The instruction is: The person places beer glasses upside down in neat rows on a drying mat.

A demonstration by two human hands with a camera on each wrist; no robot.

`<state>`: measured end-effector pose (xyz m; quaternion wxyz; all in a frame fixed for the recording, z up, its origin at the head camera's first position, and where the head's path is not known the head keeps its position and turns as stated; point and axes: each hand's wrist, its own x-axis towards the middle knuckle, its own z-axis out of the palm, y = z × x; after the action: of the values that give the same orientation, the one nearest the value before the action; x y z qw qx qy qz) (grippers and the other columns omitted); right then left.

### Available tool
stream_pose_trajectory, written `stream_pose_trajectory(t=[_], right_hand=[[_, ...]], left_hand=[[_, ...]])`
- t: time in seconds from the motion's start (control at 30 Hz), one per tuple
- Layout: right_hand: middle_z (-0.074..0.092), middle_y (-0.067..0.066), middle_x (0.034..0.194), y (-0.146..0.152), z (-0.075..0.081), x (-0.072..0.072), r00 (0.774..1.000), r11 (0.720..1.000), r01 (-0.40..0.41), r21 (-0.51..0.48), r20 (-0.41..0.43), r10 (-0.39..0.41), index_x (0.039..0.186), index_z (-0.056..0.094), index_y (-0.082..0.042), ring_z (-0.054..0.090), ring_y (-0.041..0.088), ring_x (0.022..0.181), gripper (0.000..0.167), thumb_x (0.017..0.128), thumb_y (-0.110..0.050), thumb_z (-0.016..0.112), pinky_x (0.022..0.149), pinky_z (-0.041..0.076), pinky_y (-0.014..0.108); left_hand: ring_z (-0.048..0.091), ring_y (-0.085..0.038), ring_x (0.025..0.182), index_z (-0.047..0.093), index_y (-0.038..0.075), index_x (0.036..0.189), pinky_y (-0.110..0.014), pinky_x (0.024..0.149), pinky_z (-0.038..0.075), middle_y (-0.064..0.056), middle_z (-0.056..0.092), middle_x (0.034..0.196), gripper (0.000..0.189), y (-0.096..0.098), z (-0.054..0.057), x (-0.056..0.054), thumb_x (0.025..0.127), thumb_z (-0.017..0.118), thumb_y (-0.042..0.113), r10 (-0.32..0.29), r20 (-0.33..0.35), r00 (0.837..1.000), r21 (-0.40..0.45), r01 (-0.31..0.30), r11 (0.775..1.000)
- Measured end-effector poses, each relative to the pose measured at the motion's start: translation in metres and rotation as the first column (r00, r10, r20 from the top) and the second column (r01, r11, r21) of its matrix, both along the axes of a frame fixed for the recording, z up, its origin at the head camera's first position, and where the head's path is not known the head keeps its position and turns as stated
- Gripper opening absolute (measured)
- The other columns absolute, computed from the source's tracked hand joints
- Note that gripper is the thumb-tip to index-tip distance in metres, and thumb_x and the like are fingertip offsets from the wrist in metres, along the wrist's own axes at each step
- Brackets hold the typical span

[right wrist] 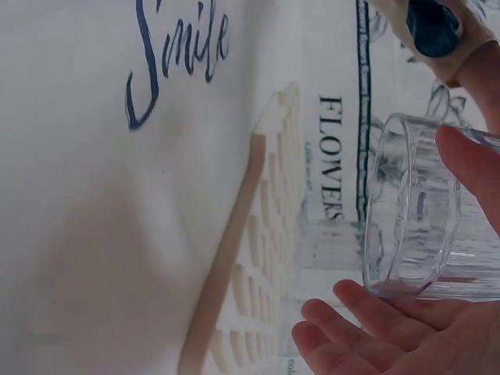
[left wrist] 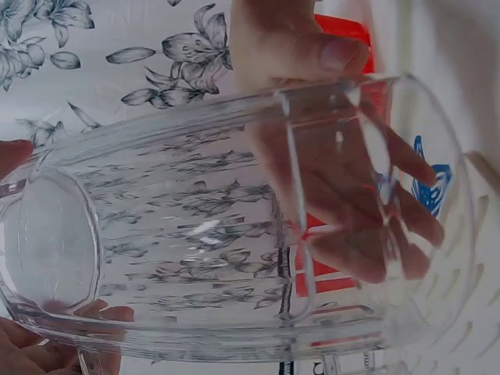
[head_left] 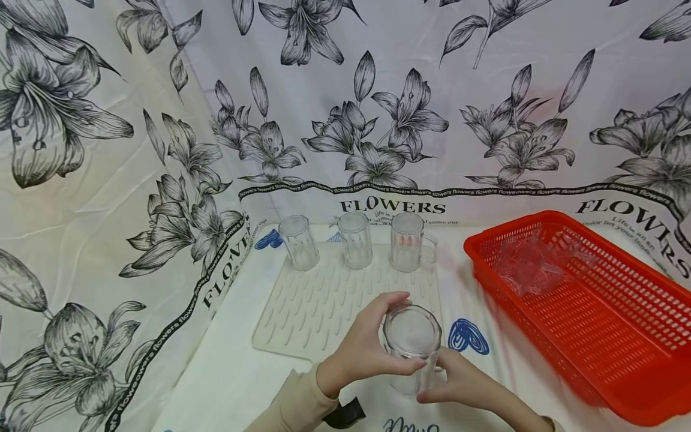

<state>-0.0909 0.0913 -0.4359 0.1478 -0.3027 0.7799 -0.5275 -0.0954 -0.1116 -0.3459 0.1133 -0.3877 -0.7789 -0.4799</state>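
Note:
A clear glass mug (head_left: 412, 336) is held bottom-up between both hands, above the near edge of a cream ridged mat (head_left: 302, 312). My left hand (head_left: 367, 345) grips it around the thick base, thumb on the near side and fingers on the far side. Lower down, my right hand (head_left: 459, 378) holds the mug near its rim, partly hidden behind the glass in the head view. In the right wrist view, the right thumb and fingers (right wrist: 375, 328) lie on opposite sides of the rim end. The left wrist view shows the right hand (left wrist: 336, 180) through the glass wall.
Three more glass mugs, left (head_left: 299, 243), middle (head_left: 355, 240) and right (head_left: 406, 243), stand in a row along the mat's far edge. To the right is a red slotted plastic basket (head_left: 540, 342) with clear items (head_left: 526, 264) at its far end. A flower-print cloth (head_left: 378, 120) hangs behind.

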Motion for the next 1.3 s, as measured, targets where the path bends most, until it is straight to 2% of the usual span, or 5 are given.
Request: stream_pose_trajectory(t=[0.4, 0.57, 0.7, 0.9, 1.3], right_hand=[[0.049, 0.012, 0.124, -0.004, -0.004, 0.001, 0.998, 1.0, 0.006, 0.018, 0.06, -0.007, 0.126, 0.047, -0.005, 0.045, 0.028, 0.111, 0.063, 0.073, -0.025, 0.075, 0.082, 0.043, 0.051], [0.043, 0.022, 0.128, 0.007, -0.007, -0.001, 0.999, 0.999, -0.007, 0.045, 0.037, 0.005, 0.133, 0.037, 0.003, 0.042, 0.041, 0.112, 0.07, 0.078, -0.024, 0.07, 0.082, 0.042, 0.052], [0.044, 0.023, 0.126, 0.017, -0.01, 0.0, 1.0, 0.997, -0.007, 0.073, -0.017, 0.009, 0.131, 0.037, 0.005, 0.044, 0.041, 0.11, 0.068, 0.079, -0.024, 0.069, 0.08, 0.044, 0.051], [0.046, 0.021, 0.125, 0.026, -0.015, -0.001, 0.998, 0.994, 0.02, 0.108, -0.055, -0.014, 0.129, 0.04, 0.006, 0.045, 0.038, 0.109, 0.066, 0.079, -0.026, 0.069, 0.079, 0.045, 0.047], [0.047, 0.02, 0.125, 0.031, -0.014, -0.001, 1.0, 0.991, 0.018, 0.13, 0.014, -0.02, 0.128, 0.041, 0.005, 0.043, 0.04, 0.11, 0.065, 0.079, -0.027, 0.068, 0.08, 0.043, 0.051]], left_hand=[[0.052, -0.013, 0.1, 0.045, 0.008, 0.122, -0.027, 0.082, 0.044, -0.003, 0.055, 0.111, 0.079, -0.013, -0.004, 0.0, 0.054, 0.085, 0.018, 0.079, 0.046, 0.996, -0.033, -0.078, 0.996], [0.053, -0.014, 0.097, 0.049, 0.006, 0.118, -0.029, 0.08, 0.045, -0.002, 0.056, 0.11, 0.073, -0.025, -0.004, -0.001, 0.056, 0.084, 0.018, 0.173, 0.072, 0.982, -0.043, -0.171, 0.984], [0.053, -0.014, 0.094, 0.052, 0.004, 0.115, -0.032, 0.076, 0.047, -0.001, 0.057, 0.107, 0.069, -0.042, -0.002, -0.004, 0.056, 0.085, 0.019, 0.309, 0.117, 0.944, -0.052, -0.305, 0.951], [0.053, -0.017, 0.098, 0.052, 0.002, 0.115, -0.038, 0.081, 0.045, -0.005, 0.057, 0.109, 0.069, -0.076, -0.002, -0.011, 0.056, 0.085, 0.015, 0.466, 0.095, 0.88, -0.054, -0.463, 0.885], [0.046, -0.027, 0.11, 0.046, -0.004, 0.12, -0.043, 0.092, 0.036, -0.016, 0.051, 0.118, 0.072, -0.127, 0.0, -0.018, 0.06, 0.083, 0.014, 0.664, 0.209, 0.718, -0.065, -0.667, 0.742]])
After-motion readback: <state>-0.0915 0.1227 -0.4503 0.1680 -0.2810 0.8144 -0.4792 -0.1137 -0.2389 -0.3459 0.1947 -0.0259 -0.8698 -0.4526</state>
